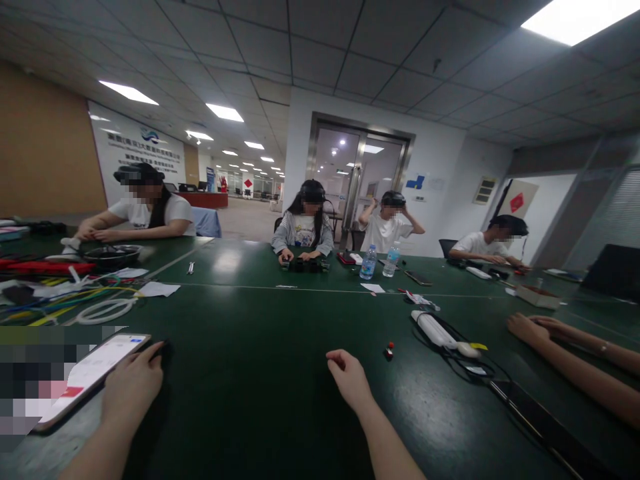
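**Both hands resting on the green table, phone at the left hand**

We find no legible writing on the phone: its lit screen shows white with a blue strip at the far end and a red block near the middle, too blurred to read. The white wall panel at upper left of the frame carries a blue logo and lines of characters that we cannot make out.

The phone is a flat, slim rectangle lying face up at lower left of the frame. Its long axis runs diagonally, the far end pointing toward upper right.

Our left hand lies palm down just beside the phone's right edge, fingers loosely curled at its far corner; we cannot tell whether it grips the phone. Our right hand sits at lower centre, loosely curled on the bare table, holding nothing.

The table is dark green, smooth and glossy. A small red-and-black part lies near the right hand, apart from it. A white elongated device with black cable lies further right. Another person's forearms rest at the right edge.
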`<action>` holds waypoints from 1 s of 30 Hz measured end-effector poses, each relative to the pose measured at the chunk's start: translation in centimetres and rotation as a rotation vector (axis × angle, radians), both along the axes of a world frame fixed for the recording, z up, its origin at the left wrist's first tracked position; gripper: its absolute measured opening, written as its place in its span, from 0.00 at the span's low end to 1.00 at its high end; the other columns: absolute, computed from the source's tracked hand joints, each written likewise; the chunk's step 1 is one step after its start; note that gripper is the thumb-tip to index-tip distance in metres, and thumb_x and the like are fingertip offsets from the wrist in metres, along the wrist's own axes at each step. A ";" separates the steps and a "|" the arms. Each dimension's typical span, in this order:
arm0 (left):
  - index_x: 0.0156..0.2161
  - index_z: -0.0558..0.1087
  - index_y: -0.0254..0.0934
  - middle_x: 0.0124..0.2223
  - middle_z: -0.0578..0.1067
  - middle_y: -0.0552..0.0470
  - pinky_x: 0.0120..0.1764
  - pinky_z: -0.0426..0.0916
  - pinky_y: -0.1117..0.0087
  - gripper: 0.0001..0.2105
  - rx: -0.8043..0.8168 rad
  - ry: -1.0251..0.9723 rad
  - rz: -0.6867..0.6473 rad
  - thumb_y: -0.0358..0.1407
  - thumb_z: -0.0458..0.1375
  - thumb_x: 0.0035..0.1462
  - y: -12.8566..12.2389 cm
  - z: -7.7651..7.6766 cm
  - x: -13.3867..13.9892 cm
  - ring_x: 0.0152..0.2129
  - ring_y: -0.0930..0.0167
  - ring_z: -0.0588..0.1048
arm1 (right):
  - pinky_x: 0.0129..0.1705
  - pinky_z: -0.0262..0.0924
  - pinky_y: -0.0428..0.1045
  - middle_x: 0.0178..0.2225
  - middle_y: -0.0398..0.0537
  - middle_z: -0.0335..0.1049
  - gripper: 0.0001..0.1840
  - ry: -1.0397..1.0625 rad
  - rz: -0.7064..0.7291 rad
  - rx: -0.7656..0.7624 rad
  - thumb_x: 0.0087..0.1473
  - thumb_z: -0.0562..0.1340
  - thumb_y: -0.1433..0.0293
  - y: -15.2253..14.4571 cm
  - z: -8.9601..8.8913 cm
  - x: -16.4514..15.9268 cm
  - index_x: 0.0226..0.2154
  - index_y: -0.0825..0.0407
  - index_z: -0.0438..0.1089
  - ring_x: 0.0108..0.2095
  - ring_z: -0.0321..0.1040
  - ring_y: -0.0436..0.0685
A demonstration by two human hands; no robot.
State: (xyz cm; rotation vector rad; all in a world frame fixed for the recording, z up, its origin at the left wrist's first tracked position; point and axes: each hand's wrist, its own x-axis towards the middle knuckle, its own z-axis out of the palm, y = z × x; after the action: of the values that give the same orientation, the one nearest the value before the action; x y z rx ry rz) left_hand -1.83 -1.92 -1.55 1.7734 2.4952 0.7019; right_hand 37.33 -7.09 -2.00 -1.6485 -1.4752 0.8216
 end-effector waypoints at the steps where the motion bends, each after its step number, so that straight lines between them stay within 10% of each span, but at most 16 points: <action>1: 0.51 0.65 0.33 0.48 0.68 0.43 0.46 0.61 0.61 0.21 -0.014 0.030 -0.008 0.38 0.40 0.56 0.1 0.0 0.0 0.46 0.59 0.66 | 0.40 0.59 0.50 0.38 0.44 0.67 0.13 0.005 0.002 0.002 0.50 0.53 0.68 0.0 0.0 0.0 0.39 0.50 0.66 0.40 0.65 0.54; 30: 0.53 0.63 0.32 0.54 0.64 0.42 0.48 0.59 0.64 0.22 -0.120 0.040 -0.073 0.39 0.41 0.56 0.4 0.7 -0.9 0.49 0.61 0.65 | 0.40 0.58 0.49 0.37 0.44 0.67 0.12 -0.036 0.034 0.005 0.50 0.54 0.67 -0.2 0.2 -0.2 0.38 0.50 0.67 0.39 0.65 0.53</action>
State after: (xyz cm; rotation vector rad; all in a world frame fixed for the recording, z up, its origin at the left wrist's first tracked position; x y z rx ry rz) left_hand -2.71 -1.57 -0.80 1.8438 2.4256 0.5065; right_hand 37.09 -7.26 -1.76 -1.6463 -1.5328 0.8107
